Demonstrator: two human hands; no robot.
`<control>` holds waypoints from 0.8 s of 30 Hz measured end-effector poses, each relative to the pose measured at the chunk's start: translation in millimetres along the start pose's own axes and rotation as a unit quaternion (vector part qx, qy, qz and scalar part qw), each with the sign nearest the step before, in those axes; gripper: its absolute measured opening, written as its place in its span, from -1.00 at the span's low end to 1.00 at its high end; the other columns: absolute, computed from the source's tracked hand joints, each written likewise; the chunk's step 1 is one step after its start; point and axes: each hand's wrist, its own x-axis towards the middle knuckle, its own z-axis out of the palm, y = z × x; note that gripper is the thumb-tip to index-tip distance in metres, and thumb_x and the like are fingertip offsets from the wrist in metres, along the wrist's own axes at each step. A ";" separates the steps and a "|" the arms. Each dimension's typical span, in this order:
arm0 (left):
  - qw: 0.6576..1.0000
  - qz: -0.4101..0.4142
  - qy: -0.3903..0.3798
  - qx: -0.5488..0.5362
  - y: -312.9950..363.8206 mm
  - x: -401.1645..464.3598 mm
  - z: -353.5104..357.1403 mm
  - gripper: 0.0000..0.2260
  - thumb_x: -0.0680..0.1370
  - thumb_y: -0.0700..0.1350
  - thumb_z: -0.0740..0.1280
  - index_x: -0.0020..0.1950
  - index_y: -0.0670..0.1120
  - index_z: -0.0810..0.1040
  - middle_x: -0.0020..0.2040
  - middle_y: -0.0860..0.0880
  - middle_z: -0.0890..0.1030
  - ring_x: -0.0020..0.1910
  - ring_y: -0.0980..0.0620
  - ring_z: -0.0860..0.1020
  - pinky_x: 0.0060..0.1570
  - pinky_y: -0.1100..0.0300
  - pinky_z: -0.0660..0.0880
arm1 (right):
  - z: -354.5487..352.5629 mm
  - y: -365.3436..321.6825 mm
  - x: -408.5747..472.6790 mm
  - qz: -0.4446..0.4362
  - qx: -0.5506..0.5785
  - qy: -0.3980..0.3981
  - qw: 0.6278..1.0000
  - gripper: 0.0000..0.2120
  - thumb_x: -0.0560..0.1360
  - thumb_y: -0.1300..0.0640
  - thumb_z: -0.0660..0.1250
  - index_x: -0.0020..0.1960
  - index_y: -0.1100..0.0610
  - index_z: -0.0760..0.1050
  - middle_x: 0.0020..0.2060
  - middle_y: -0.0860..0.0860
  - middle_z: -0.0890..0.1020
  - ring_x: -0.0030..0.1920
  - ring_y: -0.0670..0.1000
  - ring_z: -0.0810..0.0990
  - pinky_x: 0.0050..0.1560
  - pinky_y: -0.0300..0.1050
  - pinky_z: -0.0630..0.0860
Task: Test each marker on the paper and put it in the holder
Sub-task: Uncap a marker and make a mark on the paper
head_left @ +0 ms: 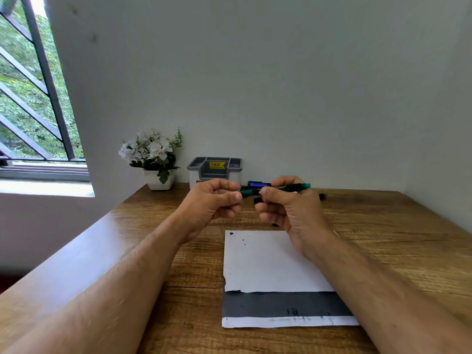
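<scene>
Both hands on the green marker [275,189]!
Left hand [212,203] pinches its cap end, right hand [288,203] grips the barrel, above the paper [265,261].

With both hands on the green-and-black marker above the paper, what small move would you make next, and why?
Probably pull the cap off. The left hand pinches one green end of the green-and-black marker while the right hand grips its barrel, held level above the white sheet of paper. Whether the cap has loosened cannot be told. The grey plastic holder holds no marker that shows.
</scene>
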 end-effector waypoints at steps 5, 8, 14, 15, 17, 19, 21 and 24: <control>0.993 0.011 0.046 -0.106 2.6 -1.1 2.1 -0.79 0.39 -0.16 0.47 -0.01 -0.20 0.66 -0.22 -0.20 0.68 -0.35 0.02 0.65 -0.35 0.27 0.61 | -2.3 -1.9 3.7 0.032 0.037 -0.019 0.999 -0.96 0.49 0.29 0.44 -0.08 0.22 0.66 -0.23 0.25 0.73 -0.33 0.12 0.73 -0.40 -0.14 0.64; 0.986 0.003 0.073 -0.153 2.7 -1.3 4.3 -0.75 0.40 -0.16 0.45 0.04 -0.21 0.64 -0.14 -0.24 0.70 -0.28 0.01 0.70 -0.33 0.25 0.64 | -3.3 1.6 4.9 0.046 -0.012 -0.023 0.999 -0.93 0.47 0.28 0.48 -0.05 0.24 0.69 -0.28 0.19 0.72 -0.42 0.04 0.68 -0.46 -0.20 0.59; 0.986 -0.024 0.082 -0.145 4.1 -3.5 7.8 -0.69 0.40 -0.13 0.45 0.09 -0.23 0.62 -0.08 -0.25 0.71 -0.25 0.01 0.71 -0.28 0.22 0.66 | -2.5 18.8 8.7 -0.001 -0.115 -0.002 0.993 -0.97 0.50 0.20 0.47 -0.06 0.15 0.68 -0.55 -0.05 0.46 -0.62 -0.12 0.26 -0.60 -0.30 0.19; 0.985 -0.029 0.084 -0.150 4.8 -3.9 8.2 -0.68 0.39 -0.13 0.45 0.09 -0.24 0.62 -0.09 -0.25 0.71 -0.25 0.01 0.71 -0.28 0.22 0.66 | -1.7 20.0 9.0 -0.007 -0.115 -0.005 0.993 -0.96 0.51 0.20 0.46 -0.04 0.15 0.67 -0.55 -0.06 0.45 -0.62 -0.12 0.25 -0.60 -0.29 0.19; 0.981 -0.039 0.088 -0.171 6.2 -4.4 10.0 -0.69 0.39 -0.14 0.44 0.09 -0.24 0.62 -0.10 -0.24 0.71 -0.27 0.02 0.70 -0.28 0.22 0.66 | -0.5 21.7 9.3 -0.012 -0.111 -0.012 0.994 -0.96 0.53 0.20 0.43 -0.02 0.16 0.65 -0.56 -0.07 0.44 -0.62 -0.12 0.25 -0.59 -0.28 0.21; 0.978 -0.049 0.089 -0.185 7.4 -5.1 13.1 -0.70 0.38 -0.15 0.44 0.07 -0.23 0.62 -0.11 -0.24 0.70 -0.28 0.02 0.70 -0.29 0.22 0.66 | -0.7 24.0 9.6 -0.010 -0.099 -0.013 0.995 -0.96 0.54 0.21 0.42 -0.02 0.16 0.64 -0.55 -0.07 0.43 -0.61 -0.11 0.25 -0.59 -0.27 0.21; 0.978 -0.058 0.087 -0.181 7.3 -5.8 16.2 -0.70 0.38 -0.15 0.43 0.08 -0.23 0.62 -0.11 -0.25 0.71 -0.29 0.02 0.70 -0.30 0.22 0.66 | -1.0 26.9 9.3 -0.003 -0.084 -0.015 0.996 -0.96 0.55 0.22 0.41 -0.02 0.17 0.63 -0.55 -0.06 0.42 -0.61 -0.11 0.24 -0.59 -0.28 0.21; 0.977 -0.062 0.092 -0.181 7.2 -5.9 18.0 -0.70 0.39 -0.15 0.43 0.09 -0.23 0.61 -0.10 -0.25 0.71 -0.28 0.02 0.70 -0.29 0.21 0.66 | -0.7 27.6 9.1 0.001 -0.081 -0.014 0.997 -0.96 0.56 0.23 0.39 -0.02 0.17 0.63 -0.54 -0.05 0.42 -0.61 -0.11 0.25 -0.58 -0.29 0.21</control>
